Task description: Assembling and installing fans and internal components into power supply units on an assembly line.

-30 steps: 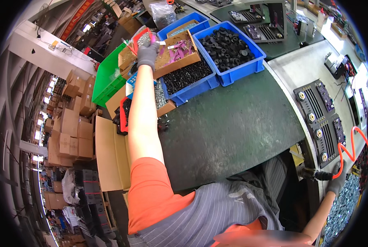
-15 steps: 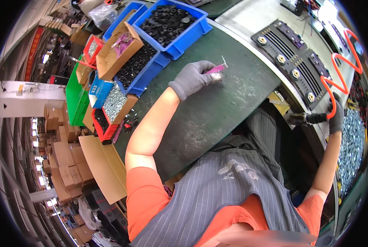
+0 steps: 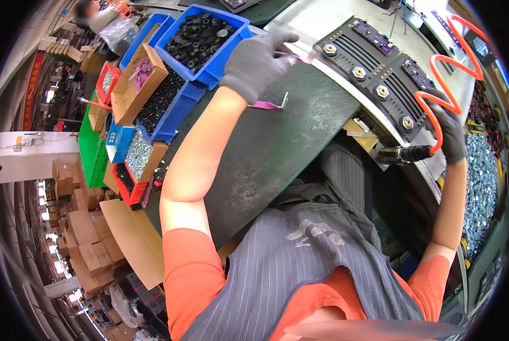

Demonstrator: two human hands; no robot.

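Observation:
My left hand, in a grey glove, is over the far part of the green tabletop, beside a blue bin. Thumb and fingers pinch a thin purple strip, whose far end is blurred. Under my wrist, a purple strip with a bent metal wire end lies on the tabletop. My gloved right hand is at the right edge of the metal bench, beside the black panels. An orange coiled hose crosses in front of its fingers, partly hiding them. Close by is a black air tool, apart from the palm.
Black slotted panels with brass nuts and purple circuit boards lie on the bench. Blue bins hold black rubber parts and small black pieces. Small boxes of screws stand at left. Shiny metal parts are heaped at right.
My left hand has moved forward; a purple strip with a bent wire now lies on the table behind it. The right hand has moved forward along the bench. The whole view has shifted slightly.

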